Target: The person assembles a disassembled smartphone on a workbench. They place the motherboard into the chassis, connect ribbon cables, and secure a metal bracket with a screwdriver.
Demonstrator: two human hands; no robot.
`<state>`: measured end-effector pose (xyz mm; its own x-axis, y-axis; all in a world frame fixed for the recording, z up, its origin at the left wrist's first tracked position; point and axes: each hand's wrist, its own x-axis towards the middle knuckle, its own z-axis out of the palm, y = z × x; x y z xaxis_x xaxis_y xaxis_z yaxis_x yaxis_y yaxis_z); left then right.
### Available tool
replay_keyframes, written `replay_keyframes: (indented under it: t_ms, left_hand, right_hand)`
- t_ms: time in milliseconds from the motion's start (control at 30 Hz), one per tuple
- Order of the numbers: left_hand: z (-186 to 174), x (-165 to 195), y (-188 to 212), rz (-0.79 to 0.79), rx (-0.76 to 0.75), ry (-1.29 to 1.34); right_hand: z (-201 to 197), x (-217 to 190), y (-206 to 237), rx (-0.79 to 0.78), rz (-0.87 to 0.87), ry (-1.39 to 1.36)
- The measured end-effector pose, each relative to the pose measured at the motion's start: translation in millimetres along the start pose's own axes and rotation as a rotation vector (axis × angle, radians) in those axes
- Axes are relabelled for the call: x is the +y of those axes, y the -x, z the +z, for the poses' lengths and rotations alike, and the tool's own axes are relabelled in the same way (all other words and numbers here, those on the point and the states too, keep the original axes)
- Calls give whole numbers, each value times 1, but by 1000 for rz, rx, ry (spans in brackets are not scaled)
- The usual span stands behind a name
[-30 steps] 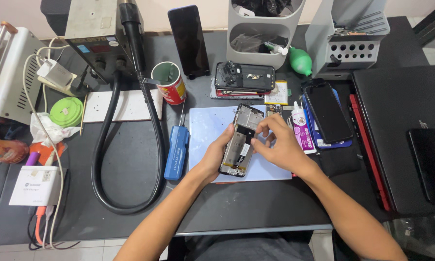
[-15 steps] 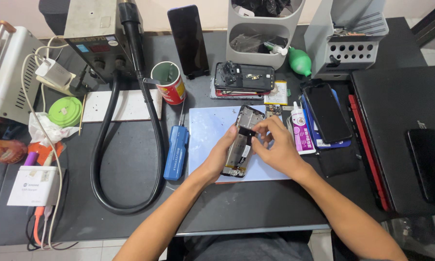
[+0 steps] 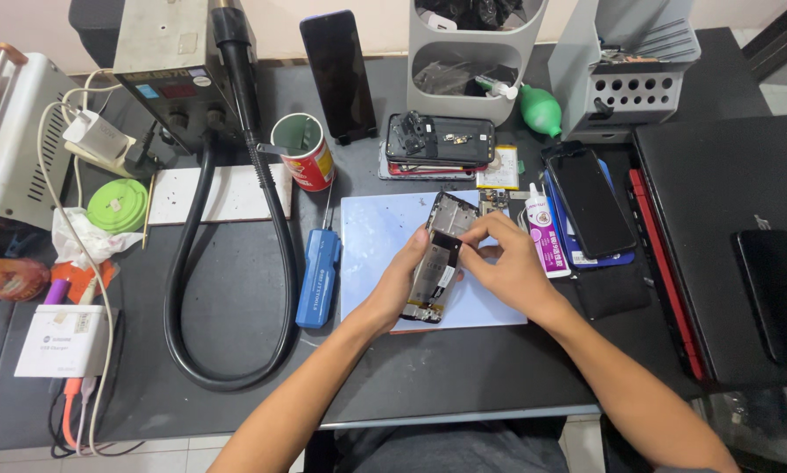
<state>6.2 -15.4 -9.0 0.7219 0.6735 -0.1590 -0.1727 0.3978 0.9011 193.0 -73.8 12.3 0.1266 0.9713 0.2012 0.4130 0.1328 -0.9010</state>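
An opened phone body with its inner frame showing lies tilted on a pale blue work mat. My left hand grips the phone's left edge and lower half. My right hand rests on the phone's right side, fingertips pinched over a small dark part near its middle. Whether the fingers hold a loose piece I cannot tell.
A blue electric screwdriver lies left of the mat, beside a thick black hose from a hot-air station. A red can, a stack of phone parts, a glue bottle, a dark phone and a closed laptop surround it.
My hands stay on the phone; the right fingers have shifted slightly toward its middle. The phone barely moved.
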Motion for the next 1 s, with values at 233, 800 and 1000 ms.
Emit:
replay_keyframes:
  t_ms: [233,800,1000]
  left_hand:
    - [0,-2,-2,-7,-8,53]
    - [0,-5,-1,-4,-12,75]
    - [-4,2,0,-49,46,15]
  right_hand:
    - [-5,5,-2,-64,5,-19]
    - [-3,3,-5,-174,145,29]
    - [-12,12,-5,-232,78,-203]
